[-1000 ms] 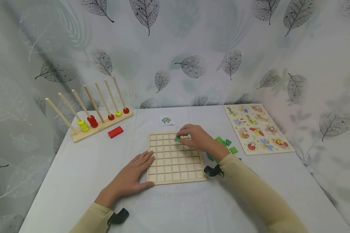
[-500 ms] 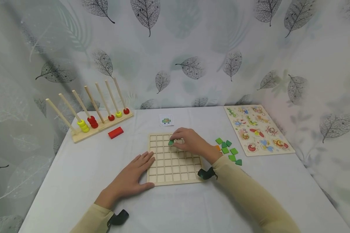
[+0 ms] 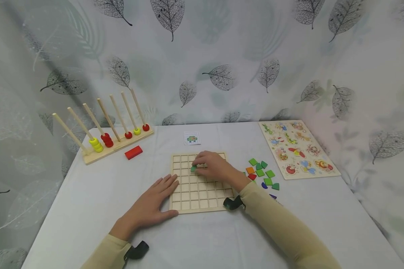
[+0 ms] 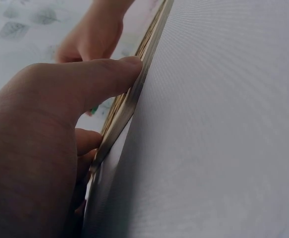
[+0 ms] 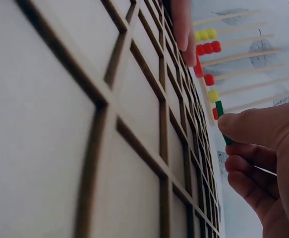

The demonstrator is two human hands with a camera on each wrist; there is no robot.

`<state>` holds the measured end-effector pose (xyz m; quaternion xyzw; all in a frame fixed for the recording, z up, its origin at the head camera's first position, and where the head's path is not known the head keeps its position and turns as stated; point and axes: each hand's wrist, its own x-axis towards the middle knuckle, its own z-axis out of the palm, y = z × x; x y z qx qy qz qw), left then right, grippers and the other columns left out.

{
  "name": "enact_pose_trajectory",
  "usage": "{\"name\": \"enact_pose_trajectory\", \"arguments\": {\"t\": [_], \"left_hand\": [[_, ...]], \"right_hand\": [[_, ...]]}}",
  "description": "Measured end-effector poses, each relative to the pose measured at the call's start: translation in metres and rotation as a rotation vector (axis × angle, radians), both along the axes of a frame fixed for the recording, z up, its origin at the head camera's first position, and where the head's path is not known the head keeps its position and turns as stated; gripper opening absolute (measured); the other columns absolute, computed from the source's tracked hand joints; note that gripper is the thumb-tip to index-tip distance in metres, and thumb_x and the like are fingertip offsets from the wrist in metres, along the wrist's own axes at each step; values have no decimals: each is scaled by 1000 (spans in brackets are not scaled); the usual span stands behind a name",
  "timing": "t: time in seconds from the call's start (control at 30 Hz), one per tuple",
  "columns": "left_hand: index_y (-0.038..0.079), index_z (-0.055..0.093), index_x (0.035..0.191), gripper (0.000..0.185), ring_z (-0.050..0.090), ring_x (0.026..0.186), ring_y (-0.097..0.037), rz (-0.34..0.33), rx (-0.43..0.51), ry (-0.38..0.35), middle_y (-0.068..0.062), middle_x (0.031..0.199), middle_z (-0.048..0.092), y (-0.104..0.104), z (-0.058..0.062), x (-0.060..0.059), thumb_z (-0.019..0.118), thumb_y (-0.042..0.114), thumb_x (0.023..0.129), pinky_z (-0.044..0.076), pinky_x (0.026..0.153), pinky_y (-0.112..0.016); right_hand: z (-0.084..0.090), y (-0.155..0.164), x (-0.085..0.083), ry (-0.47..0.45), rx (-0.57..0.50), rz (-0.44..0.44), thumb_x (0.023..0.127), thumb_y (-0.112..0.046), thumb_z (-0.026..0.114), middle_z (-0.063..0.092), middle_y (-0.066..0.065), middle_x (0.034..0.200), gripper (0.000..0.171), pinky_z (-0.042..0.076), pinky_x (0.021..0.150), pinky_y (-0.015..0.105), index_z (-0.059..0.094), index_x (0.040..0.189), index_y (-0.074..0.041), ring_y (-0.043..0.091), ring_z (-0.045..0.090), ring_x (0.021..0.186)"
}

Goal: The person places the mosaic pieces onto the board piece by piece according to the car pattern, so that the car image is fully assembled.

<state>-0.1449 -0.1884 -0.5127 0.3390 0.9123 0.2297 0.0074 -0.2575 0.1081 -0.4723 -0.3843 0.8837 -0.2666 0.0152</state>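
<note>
Under both our hands lies the wooden grid board, the largest piece here: flat, stiff, thin-walled between its square cells, and probably light enough to slide on the cloth. We judge it best steadied at its edge rather than by the slender ribs. Our left hand does just that, fingers straight and relaxed, resting against the board's near left side, thumb along the rim in the left wrist view.

Our right hand reaches over the far rows and pinches a small green tile between thumb and fingertips, just above the cells. The tile looks thin, hard and smooth, likely slippery, so a pinch on its opposite edges should serve best.

Just right of that wrist lie loose coloured tiles.
</note>
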Motion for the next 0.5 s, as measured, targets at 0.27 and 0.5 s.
{"name": "enact_pose_trajectory", "arguments": {"t": [0.27, 0.5], "left_hand": [[7, 41, 168, 96, 22, 164, -27, 0, 5, -5, -5, 177, 29, 1, 0, 0, 70, 64, 96, 21, 133, -48], [9, 40, 168, 96, 21, 164, -26, 9, -1, -13, -4, 177, 29, 1, -1, -1, 69, 65, 96, 21, 133, -48]], "right_hand": [[-7, -5, 1, 24, 35, -9, 101, -19, 81, 73, -1, 118, 17, 57, 98, 36, 83, 117, -13, 17, 67, 109], [-12, -4, -1, 29, 63, 7, 101, -19, 81, 73, 0, 117, 17, 56, 101, 38, 84, 116, -12, 19, 67, 111]]}}
